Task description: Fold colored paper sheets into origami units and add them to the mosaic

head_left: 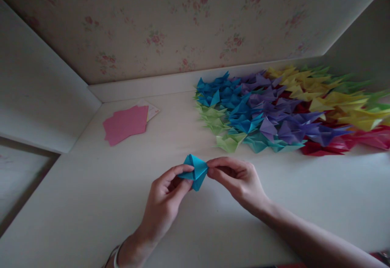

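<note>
A blue folded origami paper (198,168) is held between both hands above the white table. My left hand (167,197) is closed on its left side, thumb below and fingers above. On the right, the thumb and index finger of my right hand (239,180) pinch the paper's pointed tip. Part of the paper is hidden behind the left fingers. Beyond the hands, at the right, lie many folded paper cranes; the blue ones (240,107) and light green ones (230,141) are the nearest in kind and place.
Pink paper sheets (126,125) lie in a loose stack at the back left, over a pale printed sheet (152,112). Purple (294,127), yellow (350,105) and red (326,148) folded pieces fill the right rear of the table. A floral wall (183,28) rises behind.
</note>
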Demonstrator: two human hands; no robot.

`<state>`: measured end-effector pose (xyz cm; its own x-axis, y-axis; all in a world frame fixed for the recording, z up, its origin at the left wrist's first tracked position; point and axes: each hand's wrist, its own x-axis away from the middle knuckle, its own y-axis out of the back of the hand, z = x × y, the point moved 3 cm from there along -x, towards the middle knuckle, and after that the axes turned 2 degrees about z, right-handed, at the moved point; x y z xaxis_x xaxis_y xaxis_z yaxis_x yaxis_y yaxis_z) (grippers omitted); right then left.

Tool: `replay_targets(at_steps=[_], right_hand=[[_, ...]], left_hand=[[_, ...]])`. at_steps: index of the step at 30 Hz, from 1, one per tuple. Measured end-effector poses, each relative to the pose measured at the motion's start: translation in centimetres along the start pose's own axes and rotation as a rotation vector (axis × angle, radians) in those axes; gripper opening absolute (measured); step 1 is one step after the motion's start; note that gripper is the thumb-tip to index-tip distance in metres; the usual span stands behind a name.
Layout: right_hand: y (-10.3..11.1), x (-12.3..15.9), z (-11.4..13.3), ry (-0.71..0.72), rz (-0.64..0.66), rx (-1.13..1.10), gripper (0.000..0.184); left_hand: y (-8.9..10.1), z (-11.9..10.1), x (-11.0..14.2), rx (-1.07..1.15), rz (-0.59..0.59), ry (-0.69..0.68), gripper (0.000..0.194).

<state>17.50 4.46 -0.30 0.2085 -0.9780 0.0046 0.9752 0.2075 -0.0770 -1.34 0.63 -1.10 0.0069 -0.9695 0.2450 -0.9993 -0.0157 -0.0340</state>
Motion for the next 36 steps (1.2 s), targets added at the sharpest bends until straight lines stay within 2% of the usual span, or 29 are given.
replay_targets(at_steps=[6, 9, 12, 15, 18, 23, 31, 36], right_hand=[[0.3, 0.0, 0.3, 0.154, 0.031, 0.109, 0.006], [0.3, 0.1, 0.7, 0.189, 0.039, 0.173, 0.008], [-0.1, 0.2, 0.7, 0.127, 0.091, 0.195, 0.009], [-0.4, 0.2, 0.0, 0.005, 0.065, 0.042, 0.016], [-0.6, 0.2, -0.6, -0.090, 0.075, -0.128, 0.023], [-0.6, 0.2, -0.6, -0.139, 0.100, -0.260, 0.019], [-0.8, 0.2, -1.1, -0.154, 0.162, -0.216, 0.018], [-0.5, 0.1, -1.1, -0.137, 0.186, -0.119, 0.018]], left_hand=[[-0.3, -0.6, 0.3, 0.256, 0.120, 0.033, 0.024], [-0.5, -1.0, 0.2, 0.241, 0.106, -0.011, 0.021], [-0.4, -0.8, 0.1, 0.043, 0.012, -0.050, 0.023], [-0.5, -0.4, 0.0, -0.077, -0.005, -0.032, 0.030], [-0.6, -0.4, 0.1, -0.110, -0.011, -0.014, 0.033], [-1.0, -0.8, 0.0, -0.091, 0.007, 0.002, 0.034], [-0.3, -0.6, -0.2, -0.163, 0.018, -0.005, 0.041], [0.0, -0.9, 0.2, -0.023, 0.035, 0.004, 0.041]])
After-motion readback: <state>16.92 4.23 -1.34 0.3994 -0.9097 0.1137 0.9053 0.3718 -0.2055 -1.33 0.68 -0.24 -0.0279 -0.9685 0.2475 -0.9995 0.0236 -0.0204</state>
